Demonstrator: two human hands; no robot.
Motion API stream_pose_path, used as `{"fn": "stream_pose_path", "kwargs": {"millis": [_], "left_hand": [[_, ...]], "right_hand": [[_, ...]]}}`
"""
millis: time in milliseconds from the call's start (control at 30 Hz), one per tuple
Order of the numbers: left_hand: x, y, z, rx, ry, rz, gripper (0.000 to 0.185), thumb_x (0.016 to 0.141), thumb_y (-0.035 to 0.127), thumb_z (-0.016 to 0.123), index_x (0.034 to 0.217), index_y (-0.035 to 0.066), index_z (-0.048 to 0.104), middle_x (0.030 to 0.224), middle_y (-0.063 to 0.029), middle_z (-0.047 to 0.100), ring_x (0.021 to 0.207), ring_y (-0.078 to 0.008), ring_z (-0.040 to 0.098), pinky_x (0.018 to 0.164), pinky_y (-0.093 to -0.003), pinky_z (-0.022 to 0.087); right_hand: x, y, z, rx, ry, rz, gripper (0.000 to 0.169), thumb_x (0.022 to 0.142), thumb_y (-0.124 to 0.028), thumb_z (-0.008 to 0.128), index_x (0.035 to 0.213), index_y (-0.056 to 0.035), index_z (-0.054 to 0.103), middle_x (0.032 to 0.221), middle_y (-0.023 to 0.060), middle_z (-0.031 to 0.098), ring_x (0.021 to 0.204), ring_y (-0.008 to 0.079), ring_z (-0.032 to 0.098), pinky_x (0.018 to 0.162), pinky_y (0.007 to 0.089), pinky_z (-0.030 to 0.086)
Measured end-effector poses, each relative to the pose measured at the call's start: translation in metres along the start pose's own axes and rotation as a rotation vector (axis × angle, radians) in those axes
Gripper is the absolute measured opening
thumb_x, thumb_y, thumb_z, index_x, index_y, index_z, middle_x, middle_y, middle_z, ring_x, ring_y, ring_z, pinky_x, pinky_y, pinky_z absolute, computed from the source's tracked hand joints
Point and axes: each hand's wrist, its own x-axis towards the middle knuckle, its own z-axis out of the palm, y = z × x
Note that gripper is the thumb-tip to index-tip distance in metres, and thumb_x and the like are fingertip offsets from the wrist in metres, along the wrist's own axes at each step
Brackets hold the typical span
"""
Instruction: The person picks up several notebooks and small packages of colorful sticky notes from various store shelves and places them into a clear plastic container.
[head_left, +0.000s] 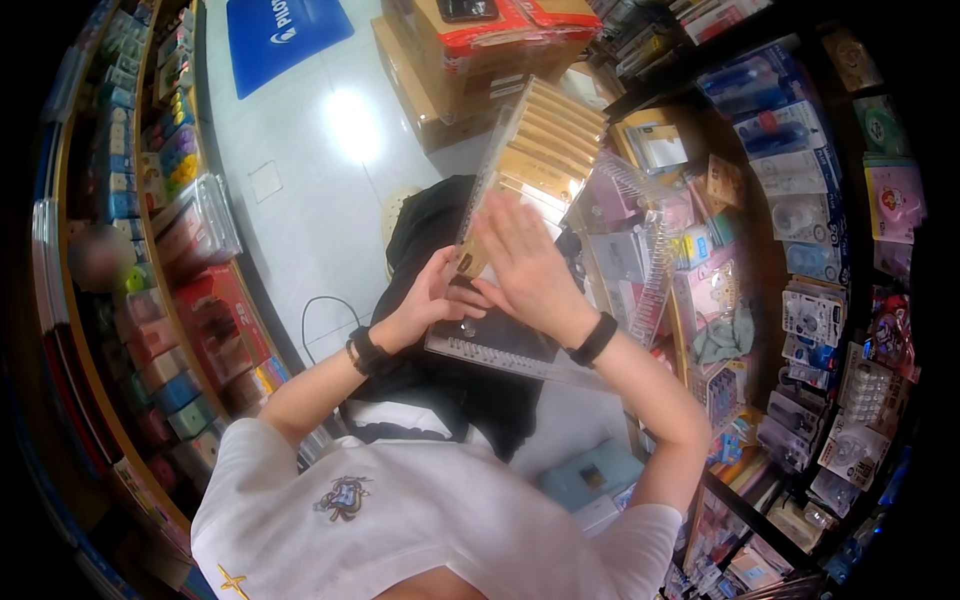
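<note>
A clear plastic tray (487, 352) rests over my black-trousered lap, slanting away to the upper right. Inside it, a row of tan flat packets (551, 127) overlaps like steps toward the far end. My right hand (529, 262) lies flat over the nearest packets, fingers extended and slightly blurred. My left hand (439, 296) is at the packets' near left corner, thumb up beside the edge and fingers partly curled beneath the right palm. Whether it grips a packet is not clear. The near part of the tray shows its dark bottom and a comb-like toothed strip.
Cardboard boxes (480, 82) with red tape stand ahead, a phone (466, 9) on top. At right, another clear toothed tray (637, 277) holds packets beside a rack of blister packs (795, 172). Stocked shelves (172, 300) line the left. A blue mat (289, 41) lies on the tiled floor.
</note>
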Motion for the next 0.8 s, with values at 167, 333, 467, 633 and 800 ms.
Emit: {"fn": "stream_pose_path", "kwargs": {"millis": [167,333,467,633,800], "left_hand": [[-0.0015,0.0036,0.0028,0.026,0.021,-0.036,0.072,0.075,-0.005,0.051,0.139,0.008,0.022,0.125,-0.0156,0.048,0.106,-0.0292,0.062,0.085,-0.0333,0.053],[-0.0002,0.0045,0.0035,0.035,0.035,-0.034,0.073,0.074,-0.004,0.052,0.140,0.008,0.021,0.120,-0.0167,0.052,0.103,-0.0288,0.063,0.084,-0.0332,0.054],[-0.0004,0.0029,0.0036,0.024,0.041,-0.016,0.074,0.074,-0.005,0.052,0.140,0.008,0.021,0.119,-0.0166,0.052,0.102,-0.0284,0.063,0.084,-0.0338,0.054],[0.0002,0.0031,0.0029,0.029,0.039,-0.036,0.075,0.074,-0.004,0.052,0.141,0.008,0.021,0.120,-0.0170,0.051,0.104,-0.0286,0.062,0.085,-0.0354,0.053],[-0.0003,0.0042,0.0033,0.042,0.031,-0.039,0.073,0.074,-0.002,0.050,0.141,0.008,0.021,0.122,-0.0171,0.050,0.107,-0.0291,0.061,0.088,-0.0363,0.053]], "right_hand": [[-0.0020,0.0020,-0.0001,-0.030,-0.007,0.051,0.087,0.073,-0.040,0.070,0.138,0.0056,0.036,0.150,0.0229,0.025,0.141,0.0348,0.023,0.114,0.0452,0.020],[0.0019,0.0059,-0.0030,-0.040,-0.035,-0.003,0.089,0.071,-0.044,0.070,0.138,0.0042,0.036,0.151,0.0219,0.025,0.142,0.0351,0.021,0.115,0.0457,0.019],[0.0007,0.0052,-0.0032,-0.053,-0.027,0.014,0.088,0.072,-0.044,0.070,0.139,0.0027,0.037,0.151,0.0211,0.025,0.142,0.0346,0.020,0.114,0.0458,0.019],[-0.0001,0.0027,-0.0029,-0.067,-0.021,0.055,0.086,0.073,-0.043,0.069,0.140,0.0007,0.037,0.150,0.0204,0.027,0.141,0.0341,0.023,0.114,0.0458,0.020],[-0.0020,0.0021,-0.0031,-0.066,0.002,0.095,0.085,0.073,-0.042,0.070,0.140,-0.0015,0.038,0.149,0.0198,0.029,0.138,0.0339,0.028,0.113,0.0458,0.022]]}}
